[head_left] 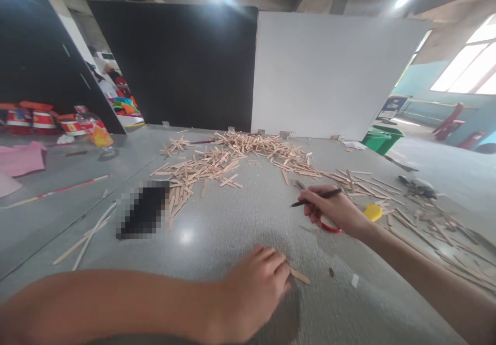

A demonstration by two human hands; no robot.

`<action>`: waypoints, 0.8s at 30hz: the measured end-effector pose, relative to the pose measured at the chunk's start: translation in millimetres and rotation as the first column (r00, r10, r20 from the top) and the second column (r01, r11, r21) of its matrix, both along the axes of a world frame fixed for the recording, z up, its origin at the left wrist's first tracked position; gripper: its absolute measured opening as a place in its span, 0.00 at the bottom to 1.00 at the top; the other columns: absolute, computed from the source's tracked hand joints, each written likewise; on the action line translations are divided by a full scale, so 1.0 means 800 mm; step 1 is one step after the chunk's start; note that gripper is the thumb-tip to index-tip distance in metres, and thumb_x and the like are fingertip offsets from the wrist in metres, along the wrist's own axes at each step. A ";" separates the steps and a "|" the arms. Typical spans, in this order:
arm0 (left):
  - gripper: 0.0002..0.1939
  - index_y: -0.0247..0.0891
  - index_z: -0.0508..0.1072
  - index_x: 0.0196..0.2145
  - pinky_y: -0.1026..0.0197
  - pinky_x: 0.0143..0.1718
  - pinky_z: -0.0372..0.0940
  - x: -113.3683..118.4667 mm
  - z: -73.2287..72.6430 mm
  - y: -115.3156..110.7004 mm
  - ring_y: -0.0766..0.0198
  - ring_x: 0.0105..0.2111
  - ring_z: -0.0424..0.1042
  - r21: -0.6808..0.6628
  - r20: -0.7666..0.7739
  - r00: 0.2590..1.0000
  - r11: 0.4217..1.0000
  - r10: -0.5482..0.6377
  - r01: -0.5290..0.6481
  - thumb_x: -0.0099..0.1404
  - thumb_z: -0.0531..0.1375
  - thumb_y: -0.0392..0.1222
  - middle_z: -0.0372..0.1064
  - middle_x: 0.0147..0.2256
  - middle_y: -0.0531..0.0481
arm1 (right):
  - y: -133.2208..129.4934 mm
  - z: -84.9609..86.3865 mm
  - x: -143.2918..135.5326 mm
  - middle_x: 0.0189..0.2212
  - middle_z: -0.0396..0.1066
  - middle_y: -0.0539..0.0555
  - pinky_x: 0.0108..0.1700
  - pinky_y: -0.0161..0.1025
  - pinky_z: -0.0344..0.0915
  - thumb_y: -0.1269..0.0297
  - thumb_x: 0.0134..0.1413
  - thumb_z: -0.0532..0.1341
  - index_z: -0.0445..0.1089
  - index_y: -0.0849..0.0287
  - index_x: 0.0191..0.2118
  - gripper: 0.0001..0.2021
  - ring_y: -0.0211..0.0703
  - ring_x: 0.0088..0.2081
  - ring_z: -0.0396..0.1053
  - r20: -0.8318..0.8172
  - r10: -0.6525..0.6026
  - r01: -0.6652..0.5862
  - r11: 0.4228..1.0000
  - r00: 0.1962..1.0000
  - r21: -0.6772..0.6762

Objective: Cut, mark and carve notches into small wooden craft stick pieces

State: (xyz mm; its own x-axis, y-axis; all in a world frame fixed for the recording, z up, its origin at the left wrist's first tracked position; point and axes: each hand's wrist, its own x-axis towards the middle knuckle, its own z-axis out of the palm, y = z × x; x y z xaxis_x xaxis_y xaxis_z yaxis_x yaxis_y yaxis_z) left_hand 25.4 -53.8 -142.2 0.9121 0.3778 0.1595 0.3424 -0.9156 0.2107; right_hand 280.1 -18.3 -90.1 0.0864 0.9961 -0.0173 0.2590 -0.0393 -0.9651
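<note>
My left hand (258,288) is low in the middle, its fingers curled down at the table around one end of a wooden craft stick (300,277). The stick's other end pokes out to the right; the gripped end is hidden. To the right and farther off, my right hand (327,205) grips a black pen (315,197), its tip pointing left. Scissors with a red handle (330,226) are also in that hand, mostly covered by it, with the blades showing beyond the fingers. A heap of craft sticks (220,156) spreads across the table behind both hands.
A blurred-out dark object (145,210) lies left of the heap. A bottle (95,130), pink paper (23,159) and a white strip (93,236) are at the left. More sticks, a yellow object (372,212) and wood scraps (445,226) lie right. Upright boards (194,66) stand behind.
</note>
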 end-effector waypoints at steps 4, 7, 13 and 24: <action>0.21 0.25 0.77 0.52 0.49 0.50 0.66 -0.007 -0.027 -0.024 0.47 0.52 0.74 0.480 0.116 0.989 0.877 -0.088 0.022 0.75 0.58 0.48 0.77 0.53 0.35 | -0.009 -0.004 -0.011 0.22 0.76 0.52 0.18 0.33 0.67 0.46 0.58 0.65 0.76 0.59 0.35 0.18 0.40 0.20 0.72 -0.067 0.042 -0.043 0.999 0.997 -0.010; 0.22 0.24 0.80 0.47 0.47 0.47 0.65 -0.007 -0.037 -0.028 0.47 0.47 0.76 0.585 0.148 0.989 0.805 0.009 -0.095 0.74 0.59 0.50 0.79 0.48 0.35 | -0.018 -0.009 -0.022 0.24 0.77 0.54 0.20 0.34 0.69 0.46 0.59 0.65 0.76 0.61 0.34 0.19 0.41 0.22 0.74 -0.085 0.104 -0.106 0.994 0.991 -0.027; 0.19 0.23 0.77 0.52 0.46 0.52 0.63 -0.012 -0.025 -0.030 0.46 0.50 0.76 0.650 0.103 0.994 0.754 0.035 -0.094 0.74 0.54 0.40 0.79 0.48 0.33 | -0.031 -0.030 -0.042 0.23 0.76 0.51 0.18 0.30 0.66 0.54 0.55 0.71 0.72 0.60 0.28 0.15 0.35 0.19 0.71 -0.095 0.274 -0.283 0.954 0.957 -0.096; 0.18 0.21 0.77 0.49 0.45 0.54 0.65 -0.012 -0.019 -0.025 0.45 0.48 0.78 0.645 0.040 0.999 0.763 0.024 -0.044 0.70 0.53 0.35 0.79 0.46 0.32 | -0.030 -0.067 -0.051 0.20 0.71 0.46 0.18 0.30 0.64 0.51 0.62 0.67 0.63 0.56 0.26 0.19 0.33 0.18 0.66 -0.090 0.368 -0.378 0.910 0.926 -0.169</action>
State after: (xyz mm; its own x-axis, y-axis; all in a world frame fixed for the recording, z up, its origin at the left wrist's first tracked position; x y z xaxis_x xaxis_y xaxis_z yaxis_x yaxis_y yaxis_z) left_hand 15.9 -73.4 -157.5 0.8921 0.2073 0.4014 0.3793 -0.8264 -0.4161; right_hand 239.5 -42.4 -143.4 -0.2968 0.9352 -0.1933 0.2352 -0.1246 -0.9639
